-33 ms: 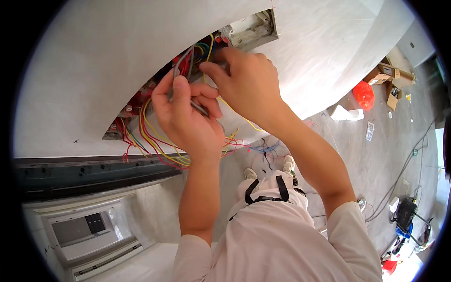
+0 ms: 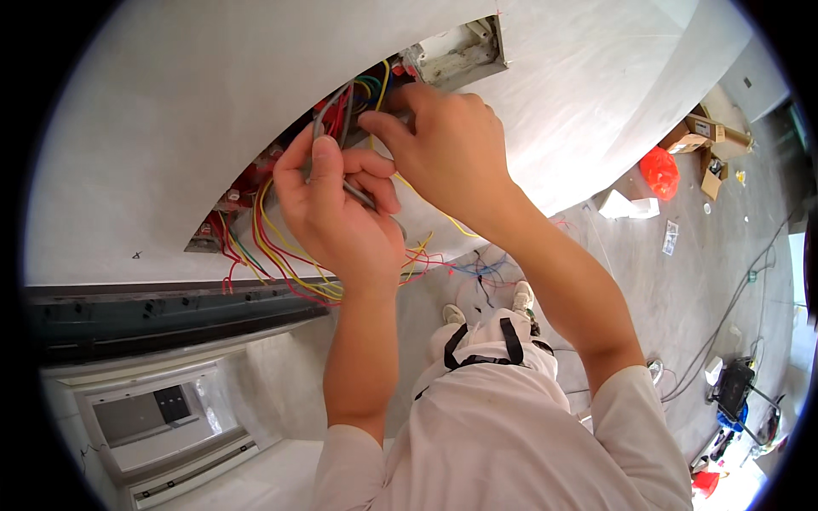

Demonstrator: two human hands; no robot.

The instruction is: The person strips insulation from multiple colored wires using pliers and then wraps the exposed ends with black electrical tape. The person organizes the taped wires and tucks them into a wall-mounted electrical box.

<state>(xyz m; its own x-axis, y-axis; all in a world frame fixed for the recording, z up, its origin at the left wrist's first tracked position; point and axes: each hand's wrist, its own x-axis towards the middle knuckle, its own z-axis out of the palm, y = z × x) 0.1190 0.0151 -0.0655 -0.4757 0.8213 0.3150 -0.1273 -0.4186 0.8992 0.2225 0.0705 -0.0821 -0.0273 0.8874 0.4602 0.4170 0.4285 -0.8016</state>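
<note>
At a long cut opening point(image 2: 460, 65) in the white wall, both my hands work among wires. My left hand point(image 2: 336, 200) is closed on a grey cable point(image 2: 321, 113), which loops from the opening past the thumb and runs across the palm. Close on its right, my right hand point(image 2: 456, 140) is bent, with its thumb beside the wires and its other fingertips hidden in the opening. Whatever it grips cannot be made out. Red wires point(image 2: 336, 113), green wires and a yellow wire point(image 2: 381, 89) show between the hands. More red and yellow wires point(image 2: 268, 230) hang out on the left.
Loose blue wires point(image 2: 477, 267) trail over the floor near my shoes. Farther right lie a red plastic bag point(image 2: 659, 173), cardboard boxes point(image 2: 682, 138) and white blocks point(image 2: 626, 204). A long cable point(image 2: 724, 319) crosses the floor there. A dark ledge point(image 2: 170, 324) runs below the wall at left.
</note>
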